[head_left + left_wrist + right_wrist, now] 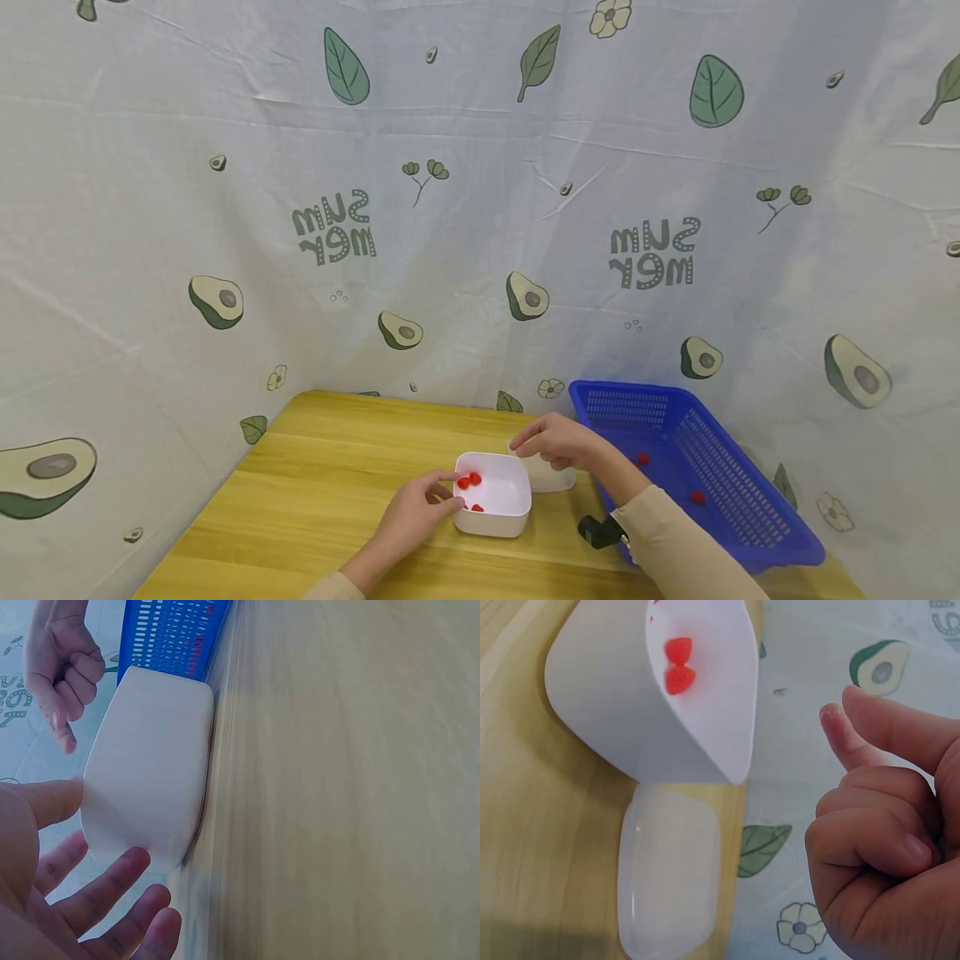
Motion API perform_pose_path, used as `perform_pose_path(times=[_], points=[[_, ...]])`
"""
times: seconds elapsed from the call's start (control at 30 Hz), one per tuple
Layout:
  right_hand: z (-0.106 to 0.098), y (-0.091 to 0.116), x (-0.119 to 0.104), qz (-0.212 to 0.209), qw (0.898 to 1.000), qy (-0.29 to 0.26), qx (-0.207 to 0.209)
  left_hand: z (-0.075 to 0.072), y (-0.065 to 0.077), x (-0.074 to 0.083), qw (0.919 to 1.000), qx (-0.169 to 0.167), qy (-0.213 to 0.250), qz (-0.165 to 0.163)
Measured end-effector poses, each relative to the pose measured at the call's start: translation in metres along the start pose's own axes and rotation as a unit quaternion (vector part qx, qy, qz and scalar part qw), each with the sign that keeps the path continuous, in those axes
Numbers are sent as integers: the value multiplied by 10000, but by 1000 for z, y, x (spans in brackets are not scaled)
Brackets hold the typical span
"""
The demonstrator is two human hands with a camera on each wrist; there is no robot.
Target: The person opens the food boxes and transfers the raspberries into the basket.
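A white square box (492, 523) stands on the wooden table, with several small red berry-like pieces (679, 678) inside near its left side. At its left rim my left hand (420, 507) touches it; in the left wrist view the thumb is at the upper edge and the other fingers spread loosely by the side. My right hand (562, 442) hovers beyond the box's right back corner. Its thumb and index finger point out close together, the other fingers curl into the palm, and nothing shows between them (885, 817).
A translucent lid (671, 874) lies on the table (337, 467) just right of the box. Farther right stands a blue perforated basket (742, 467) with red pieces (697, 497) in it. A patterned cloth (465, 250) hangs behind the table.
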State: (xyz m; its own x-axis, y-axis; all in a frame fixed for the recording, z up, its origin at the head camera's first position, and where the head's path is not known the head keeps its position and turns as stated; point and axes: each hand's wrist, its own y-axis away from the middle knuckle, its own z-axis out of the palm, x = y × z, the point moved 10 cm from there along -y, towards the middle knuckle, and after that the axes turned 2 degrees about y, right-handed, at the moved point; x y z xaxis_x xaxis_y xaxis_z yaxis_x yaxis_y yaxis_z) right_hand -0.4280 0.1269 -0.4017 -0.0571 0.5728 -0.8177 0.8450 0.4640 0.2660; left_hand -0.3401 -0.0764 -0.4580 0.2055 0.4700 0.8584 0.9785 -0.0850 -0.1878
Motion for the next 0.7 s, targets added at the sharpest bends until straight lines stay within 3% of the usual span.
perform_pose_path(times=[0.5,0.7], points=[[42,-14,7,55,9995,6,-301,0,0,-1,10000,4,-6,-53],[53,-15,7,72,9991,338,-255,0,1,2,10000,2,-4,54]])
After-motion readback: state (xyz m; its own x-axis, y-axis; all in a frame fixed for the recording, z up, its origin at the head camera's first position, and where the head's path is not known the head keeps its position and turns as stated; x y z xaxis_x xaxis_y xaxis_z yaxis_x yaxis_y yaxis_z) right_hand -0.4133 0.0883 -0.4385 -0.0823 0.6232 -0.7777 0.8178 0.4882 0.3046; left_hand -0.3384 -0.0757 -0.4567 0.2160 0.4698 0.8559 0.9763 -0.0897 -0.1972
